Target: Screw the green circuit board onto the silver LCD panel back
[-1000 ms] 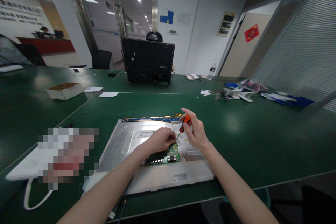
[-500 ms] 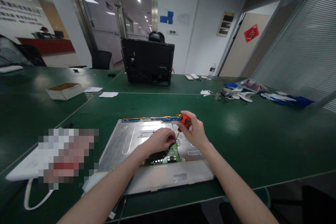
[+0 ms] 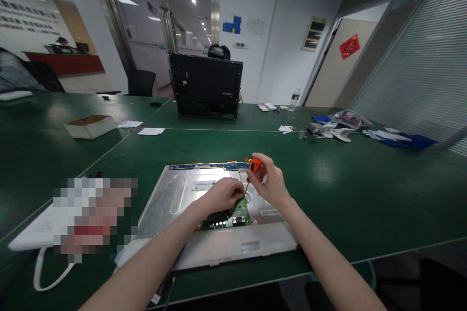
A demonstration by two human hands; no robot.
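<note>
Lower middle of the frame, right hand (image 3: pixel 273 183) grips an orange screwdriver (image 3: pixel 255 165) tip-down by the green board (image 3: pixel 243 210), left hand (image 3: pixel 223 194) fingers bunched near the tip (can't tell if they're pinching anything).

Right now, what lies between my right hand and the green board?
The head view shows the orange screwdriver slanting from your right hand toward the green board, its tip beside your left hand.

Left of the black monitor (image 3: pixel 207 85) sit an open box (image 3: pixel 91 129) and white papers (image 3: pixel 151 131), a dark chair (image 3: pixel 141 83) stands beyond its left edge, and to its right stand a labelled bottle (image 3: pixel 294 100) and, farther, a plastic bag (image 3: pixel 349 119).
</note>
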